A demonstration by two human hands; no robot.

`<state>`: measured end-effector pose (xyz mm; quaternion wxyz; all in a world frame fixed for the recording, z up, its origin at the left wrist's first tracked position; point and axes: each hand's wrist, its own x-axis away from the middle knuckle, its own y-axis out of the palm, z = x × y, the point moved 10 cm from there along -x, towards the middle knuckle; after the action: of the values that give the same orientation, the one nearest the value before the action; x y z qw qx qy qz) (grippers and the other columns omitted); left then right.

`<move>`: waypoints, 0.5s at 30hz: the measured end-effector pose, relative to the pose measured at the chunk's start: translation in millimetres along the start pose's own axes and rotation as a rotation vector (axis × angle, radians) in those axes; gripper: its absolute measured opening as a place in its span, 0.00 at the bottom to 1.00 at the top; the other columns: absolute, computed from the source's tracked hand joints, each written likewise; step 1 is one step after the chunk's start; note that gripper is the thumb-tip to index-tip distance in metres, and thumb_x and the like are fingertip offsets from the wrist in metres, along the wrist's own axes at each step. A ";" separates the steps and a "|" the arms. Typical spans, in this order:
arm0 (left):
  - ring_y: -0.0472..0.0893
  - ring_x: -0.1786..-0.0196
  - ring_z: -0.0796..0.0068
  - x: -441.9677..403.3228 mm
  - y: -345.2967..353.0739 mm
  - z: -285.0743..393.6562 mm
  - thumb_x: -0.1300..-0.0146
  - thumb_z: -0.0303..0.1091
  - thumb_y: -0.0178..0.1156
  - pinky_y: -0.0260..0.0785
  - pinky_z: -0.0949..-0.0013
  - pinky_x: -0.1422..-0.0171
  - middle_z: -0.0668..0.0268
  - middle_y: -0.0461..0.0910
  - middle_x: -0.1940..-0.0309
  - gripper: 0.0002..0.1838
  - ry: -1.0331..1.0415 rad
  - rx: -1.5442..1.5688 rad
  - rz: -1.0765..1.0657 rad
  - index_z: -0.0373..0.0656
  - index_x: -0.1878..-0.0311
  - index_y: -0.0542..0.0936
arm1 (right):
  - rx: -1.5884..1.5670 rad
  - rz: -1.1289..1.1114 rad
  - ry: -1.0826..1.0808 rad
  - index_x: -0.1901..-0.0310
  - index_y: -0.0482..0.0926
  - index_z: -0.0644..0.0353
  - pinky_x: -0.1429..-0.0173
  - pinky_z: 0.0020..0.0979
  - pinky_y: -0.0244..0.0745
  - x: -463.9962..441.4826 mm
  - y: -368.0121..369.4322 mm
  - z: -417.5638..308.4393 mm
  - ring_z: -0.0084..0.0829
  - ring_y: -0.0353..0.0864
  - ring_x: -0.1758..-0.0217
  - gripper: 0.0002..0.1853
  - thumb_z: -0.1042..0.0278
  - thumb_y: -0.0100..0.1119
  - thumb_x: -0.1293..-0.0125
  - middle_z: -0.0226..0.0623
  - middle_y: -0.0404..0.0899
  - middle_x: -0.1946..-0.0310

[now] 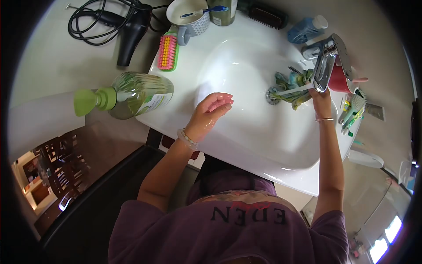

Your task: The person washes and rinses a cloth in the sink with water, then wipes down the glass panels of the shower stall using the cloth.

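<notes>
Partly hidden behind faucet [324, 70]: right hand [322, 100]; cloth [295, 81] grip unclear.

Glare spots the white sink [246, 132] at centre; a window [393, 229] glows overexposed at lower right; lower left is dim; fisheye distortion curves the blackened edges.

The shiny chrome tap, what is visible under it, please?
A water stream, a green-blue patterned cloth and the bare right hand; the chrome tap covers part of that hand, hiding some fingers.
</notes>
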<state>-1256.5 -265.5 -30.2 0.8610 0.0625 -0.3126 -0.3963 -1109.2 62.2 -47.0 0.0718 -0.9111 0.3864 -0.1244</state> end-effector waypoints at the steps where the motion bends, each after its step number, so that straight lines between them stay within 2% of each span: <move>1: 0.74 0.46 0.75 2.2 -2.5 1.4 0.38 0.24 0.57 0.65 0.72 0.41 0.66 0.74 0.51 0.13 -0.010 -0.006 0.018 0.39 0.49 0.73 | 0.175 0.065 -0.057 0.46 0.71 0.64 0.49 0.27 0.71 -1.4 0.7 -8.7 0.26 0.77 0.54 0.23 0.71 0.64 0.43 0.37 0.80 0.57; 3: 0.75 0.47 0.75 5.9 -7.5 5.5 0.37 0.27 0.56 0.65 0.72 0.43 0.65 0.76 0.51 0.13 0.030 -0.030 0.041 0.40 0.49 0.73 | 0.520 0.197 -0.177 0.47 0.71 0.66 0.52 0.26 0.71 -4.5 20.6 -31.4 0.25 0.78 0.57 0.23 0.69 0.65 0.43 0.36 0.80 0.59; 4: 0.76 0.48 0.75 7.3 -10.3 7.5 0.36 0.30 0.55 0.65 0.71 0.44 0.65 0.77 0.52 0.13 0.081 -0.049 0.048 0.42 0.48 0.73 | 0.318 0.213 -0.467 0.51 0.71 0.67 0.55 0.27 0.73 -5.7 44.8 -57.4 0.27 0.79 0.59 0.22 0.68 0.66 0.44 0.37 0.80 0.62; 5: 0.77 0.49 0.74 9.5 -12.7 11.0 0.35 0.33 0.54 0.64 0.71 0.46 0.65 0.78 0.52 0.13 0.130 -0.070 0.056 0.43 0.48 0.74 | 0.491 0.363 -0.425 0.54 0.71 0.64 0.54 0.30 0.72 -6.2 63.4 -73.5 0.30 0.78 0.59 0.22 0.66 0.68 0.46 0.39 0.79 0.62; 6: 0.77 0.50 0.74 12.1 -14.7 14.6 0.35 0.33 0.54 0.64 0.71 0.46 0.65 0.78 0.52 0.13 0.153 -0.075 0.067 0.43 0.48 0.74 | 0.415 0.381 -0.407 0.52 0.70 0.61 0.52 0.36 0.71 -11.9 86.8 -82.0 0.38 0.77 0.58 0.24 0.65 0.68 0.49 0.43 0.76 0.60; 7: 0.77 0.50 0.75 15.0 -16.7 18.7 0.34 0.33 0.54 0.64 0.71 0.46 0.65 0.78 0.53 0.13 0.174 -0.080 0.079 0.42 0.48 0.74 | 0.511 0.398 -0.502 0.51 0.69 0.60 0.50 0.37 0.71 -18.6 112.3 -89.6 0.41 0.76 0.55 0.25 0.67 0.68 0.50 0.45 0.75 0.58; 8: 0.77 0.50 0.75 18.5 -18.9 22.4 0.34 0.33 0.54 0.65 0.71 0.46 0.65 0.78 0.53 0.13 0.191 -0.087 0.090 0.42 0.48 0.74 | 0.452 0.361 -0.513 0.52 0.69 0.60 0.51 0.38 0.72 -26.0 135.7 -93.8 0.45 0.76 0.55 0.25 0.67 0.68 0.51 0.44 0.75 0.59; 9: 0.77 0.51 0.75 22.1 -21.8 25.5 0.34 0.33 0.54 0.65 0.71 0.46 0.65 0.78 0.53 0.13 0.196 -0.085 0.108 0.42 0.48 0.74 | 0.437 0.328 -0.435 0.52 0.69 0.60 0.52 0.38 0.72 -33.5 159.1 -91.7 0.46 0.76 0.55 0.25 0.68 0.68 0.52 0.43 0.75 0.58; 10: 0.77 0.51 0.75 25.1 -24.0 28.8 0.34 0.33 0.54 0.65 0.71 0.46 0.64 0.79 0.53 0.13 0.196 -0.082 0.126 0.41 0.48 0.74 | 0.393 0.279 -0.480 0.52 0.69 0.59 0.52 0.38 0.72 -35.9 184.0 -93.6 0.47 0.76 0.55 0.25 0.66 0.68 0.52 0.44 0.75 0.57; 11: 0.77 0.51 0.75 28.7 -26.2 30.8 0.34 0.33 0.54 0.65 0.71 0.47 0.64 0.79 0.54 0.14 0.193 -0.076 0.145 0.41 0.48 0.74 | 0.322 0.204 -0.537 0.52 0.69 0.58 0.52 0.39 0.72 -32.1 208.9 -98.6 0.47 0.76 0.55 0.25 0.64 0.68 0.52 0.44 0.75 0.57; 12: 0.77 0.51 0.75 32.5 -29.7 32.7 0.34 0.33 0.54 0.66 0.71 0.47 0.64 0.79 0.54 0.14 0.196 -0.070 0.173 0.41 0.48 0.74 | 0.217 0.043 -0.413 0.52 0.69 0.55 0.51 0.40 0.72 -32.4 237.6 -86.9 0.46 0.75 0.55 0.25 0.64 0.67 0.52 0.44 0.73 0.55; 15: 0.77 0.52 0.75 42.8 -40.7 37.9 0.34 0.33 0.53 0.66 0.71 0.47 0.63 0.79 0.55 0.13 0.211 -0.064 0.247 0.40 0.48 0.74 | 0.131 -0.125 -0.393 0.53 0.70 0.53 0.50 0.36 0.72 1.4 275.5 -75.1 0.42 0.74 0.53 0.23 0.68 0.66 0.53 0.39 0.71 0.55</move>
<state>-1284.0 -318.6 6.5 0.9328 0.0372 -0.2128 -0.2883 -1318.5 -131.9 -37.3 0.1972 -0.9334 0.2985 0.0267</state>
